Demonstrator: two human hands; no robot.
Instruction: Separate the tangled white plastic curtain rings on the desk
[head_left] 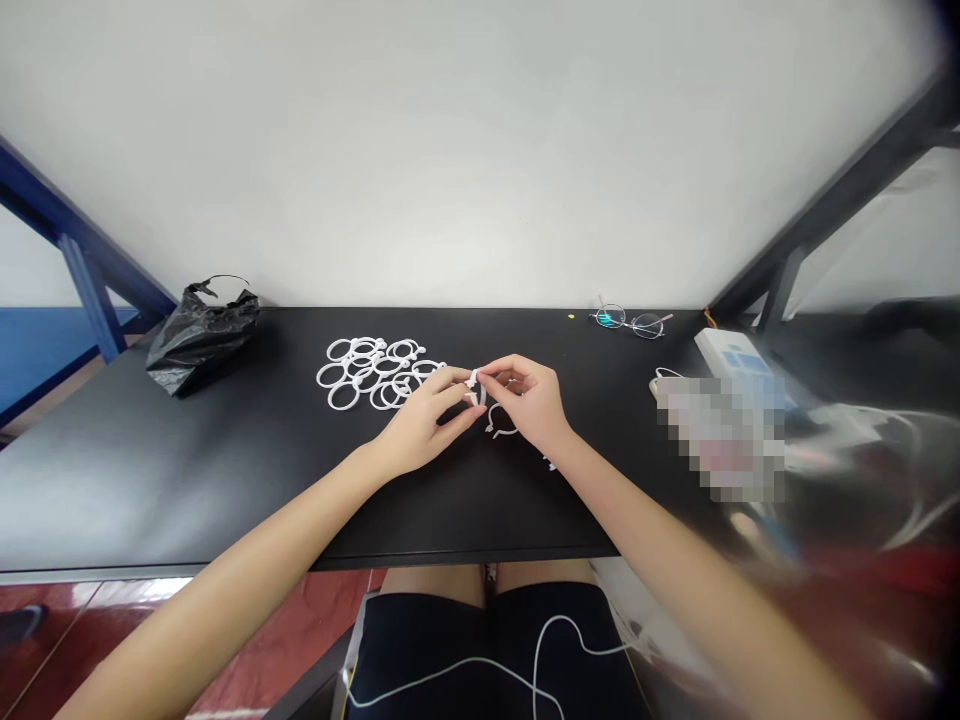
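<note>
My left hand [427, 415] and my right hand [529, 400] meet over the middle of the black table [225, 460]. Both pinch one small white plastic ring [475, 388] between fingertips, fingers curled around it. A heap of several white plastic rings [371, 372] lies just left of my left hand. Another opened white ring [501, 428] lies on the table under my right hand, partly hidden by it.
A crumpled black plastic bag [201, 335] sits at the table's far left. Eyeglasses [630, 321] lie at the back right, near a white device [739, 360]. A blurred patch covers something on the right. White cable [540, 660] runs across my lap.
</note>
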